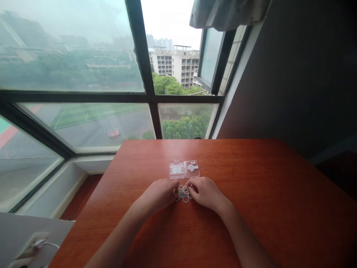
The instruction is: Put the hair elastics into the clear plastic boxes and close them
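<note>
A small pile of several metal rings [184, 193] lies on the reddish wooden table [251, 186]. My left hand [160, 193] rests on the table just left of the pile, fingers curled, tips at the rings. My right hand [205, 192] sits just right of the pile, fingers bent and pinching at the rings. What each hand holds is too small to make out. Right behind the rings lies an opened clear plastic case [184, 169], both halves flat.
The table's far edge meets a large window [111, 111] with dark frames. A dark wall [292, 74] stands to the right. At the lower left a white power socket [32, 245] with a plugged cable sits off the table's left edge.
</note>
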